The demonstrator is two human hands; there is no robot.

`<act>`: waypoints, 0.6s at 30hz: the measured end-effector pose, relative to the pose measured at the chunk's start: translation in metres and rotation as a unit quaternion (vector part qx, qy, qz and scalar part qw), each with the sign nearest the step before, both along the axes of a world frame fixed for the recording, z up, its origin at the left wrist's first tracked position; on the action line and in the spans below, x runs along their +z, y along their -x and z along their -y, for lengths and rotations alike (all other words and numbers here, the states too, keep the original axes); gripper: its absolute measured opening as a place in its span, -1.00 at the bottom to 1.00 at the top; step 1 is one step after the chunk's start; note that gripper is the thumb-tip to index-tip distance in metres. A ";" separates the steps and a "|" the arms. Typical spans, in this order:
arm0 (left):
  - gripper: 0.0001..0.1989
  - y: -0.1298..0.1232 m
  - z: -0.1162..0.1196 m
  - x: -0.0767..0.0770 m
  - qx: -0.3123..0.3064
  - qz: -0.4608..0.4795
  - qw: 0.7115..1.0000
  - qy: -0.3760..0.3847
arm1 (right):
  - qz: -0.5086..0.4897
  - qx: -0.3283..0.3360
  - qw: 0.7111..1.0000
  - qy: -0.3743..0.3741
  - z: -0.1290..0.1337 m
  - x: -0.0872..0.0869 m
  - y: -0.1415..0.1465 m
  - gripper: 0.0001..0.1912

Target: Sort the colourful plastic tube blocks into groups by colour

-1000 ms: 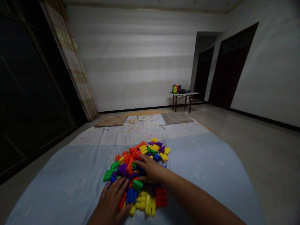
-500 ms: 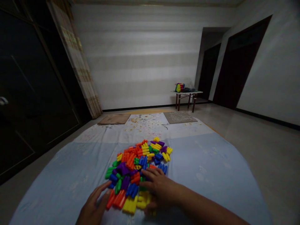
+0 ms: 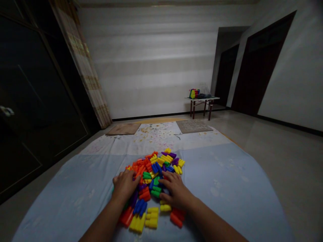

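Observation:
A heap of plastic building blocks in orange, yellow, green, blue and purple lies on the blue cloth. My left hand rests over the heap's left side, its thumb held away from the fingers, hiding the blocks beneath. At the right side, my right hand has its fingers spread against the blocks, close to a green block. Nothing shows gripped in either hand. Between my forearms lie yellow blocks and a blue block. An orange block sits below my right wrist.
The cloth covers a rounded table. Two flat mats lie at its far end, a brown one on the left and a grey one on the right. Beyond, a small table bears a colourful bag by the wall.
My left hand has moved forward and right from the near edge onto the heap's left side. My right hand has shifted slightly; an orange block now shows below its wrist. Some blocks have shifted.

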State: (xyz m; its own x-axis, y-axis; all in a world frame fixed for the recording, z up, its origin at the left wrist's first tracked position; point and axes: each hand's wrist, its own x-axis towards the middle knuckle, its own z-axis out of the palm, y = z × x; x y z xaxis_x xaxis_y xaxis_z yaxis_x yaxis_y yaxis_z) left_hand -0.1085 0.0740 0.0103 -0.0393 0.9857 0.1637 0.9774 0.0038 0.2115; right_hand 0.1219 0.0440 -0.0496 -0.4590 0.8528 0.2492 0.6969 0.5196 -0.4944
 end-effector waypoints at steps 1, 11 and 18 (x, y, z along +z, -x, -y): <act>-0.70 -0.001 -0.001 0.002 0.000 0.014 1.000 -0.002 | -0.002 0.002 1.000 -0.002 0.000 -0.001 -0.001 -0.45; -0.54 0.012 -0.030 0.018 -0.046 0.308 0.947 -0.084 | -0.021 0.005 0.999 -0.047 -0.003 -0.006 0.000 -0.47; -0.47 0.035 -0.006 -0.009 0.014 0.302 0.945 -0.126 | -0.041 -0.007 0.993 -0.109 -0.004 -0.014 -0.001 -0.50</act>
State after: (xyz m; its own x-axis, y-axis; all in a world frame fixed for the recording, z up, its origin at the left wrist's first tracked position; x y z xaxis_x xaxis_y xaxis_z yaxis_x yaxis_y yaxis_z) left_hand -0.1431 0.0797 0.0011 -0.2263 0.9154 0.3328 0.6776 -0.0975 0.7289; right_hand 0.1231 0.0482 -0.0637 -0.4186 0.7809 0.4637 0.6670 0.6109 -0.4265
